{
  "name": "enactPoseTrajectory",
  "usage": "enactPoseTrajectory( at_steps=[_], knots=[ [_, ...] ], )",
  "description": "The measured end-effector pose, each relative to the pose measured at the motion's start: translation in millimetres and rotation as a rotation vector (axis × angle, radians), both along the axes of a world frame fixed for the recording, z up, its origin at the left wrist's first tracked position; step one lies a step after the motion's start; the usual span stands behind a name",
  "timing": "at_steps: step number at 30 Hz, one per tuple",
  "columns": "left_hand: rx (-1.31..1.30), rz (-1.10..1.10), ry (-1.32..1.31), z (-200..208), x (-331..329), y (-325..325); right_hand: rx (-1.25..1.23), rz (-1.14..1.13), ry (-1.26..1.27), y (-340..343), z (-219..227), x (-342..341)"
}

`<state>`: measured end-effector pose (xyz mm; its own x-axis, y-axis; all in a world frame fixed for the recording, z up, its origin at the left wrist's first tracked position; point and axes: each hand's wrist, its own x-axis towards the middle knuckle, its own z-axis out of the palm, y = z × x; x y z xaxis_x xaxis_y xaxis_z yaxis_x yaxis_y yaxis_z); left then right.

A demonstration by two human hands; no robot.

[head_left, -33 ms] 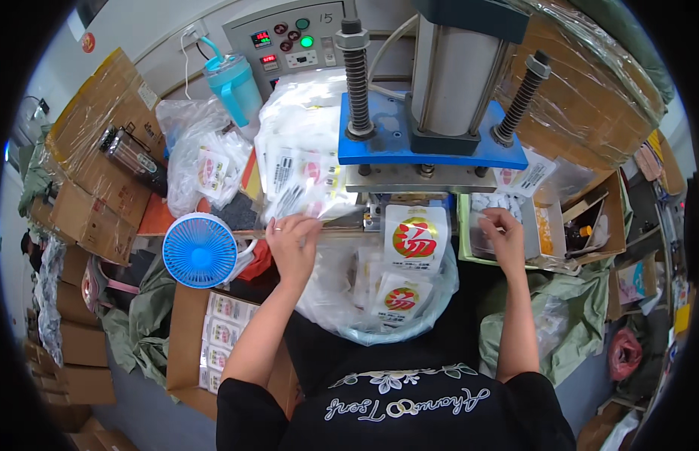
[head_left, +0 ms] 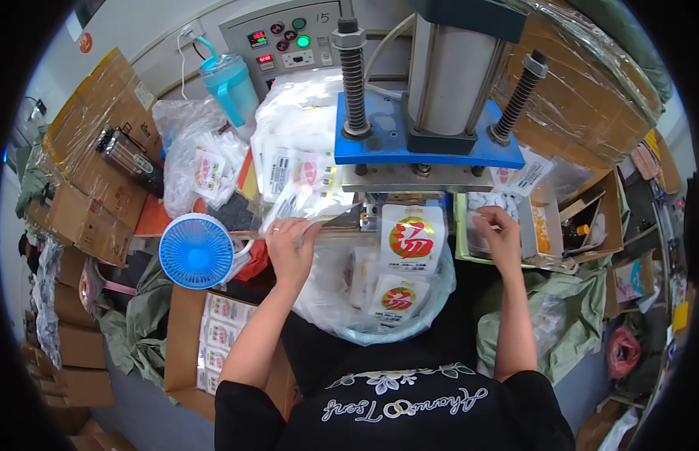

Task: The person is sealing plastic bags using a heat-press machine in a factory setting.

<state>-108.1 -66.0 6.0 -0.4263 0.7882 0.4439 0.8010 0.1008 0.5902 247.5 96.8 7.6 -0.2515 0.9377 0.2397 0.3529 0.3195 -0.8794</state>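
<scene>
My left hand (head_left: 291, 248) is closed at the near edge of a stack of printed plastic pouches (head_left: 300, 169), with the thumb and fingers pinching the top pouch (head_left: 330, 214), whose edge lifts toward the press. My right hand (head_left: 502, 237) is closed in a pinch over a light green tray (head_left: 460, 244) holding small white pieces (head_left: 490, 201); what its fingertips hold is too small to tell. Between my hands, a white pouch with a red and gold print (head_left: 411, 239) hangs below the press (head_left: 432, 146). Another such pouch (head_left: 398, 299) lies in the clear plastic bag (head_left: 338, 319) at my lap.
A blue fan (head_left: 197, 252) stands left of my left hand, near a turquoise cup (head_left: 233, 94) and a dark flask (head_left: 131, 161). A control box (head_left: 289, 37) sits behind. An open carton (head_left: 184, 338) with packed pouches is low on the left, and a cardboard tray (head_left: 611, 225) on the right.
The top pouch's edge has risen slightly at my left hand. My right hand stays pinched over the green tray, and the whole view has shifted a little.
</scene>
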Motion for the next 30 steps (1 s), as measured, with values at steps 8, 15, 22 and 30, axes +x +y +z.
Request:
enactPoseTrajectory(
  at_steps=[8, 15, 22, 30],
  knots=[
    [-0.094, -0.257, -0.650, -8, 69, -14, -0.015, 0.177, 0.093, -60, 40, -89],
    [-0.227, -0.373, -0.595, -30, 79, -24, 0.069, 0.525, -0.251, -66, 22, -84],
    [-0.393, -0.374, -0.926, -29, 89, 7, 0.131, 0.294, -0.142, -67, 47, -79],
    [-0.205, -0.317, -1.606, -11, 104, 71, -0.464, 0.776, -0.358, -75, 60, -27]
  ],
)
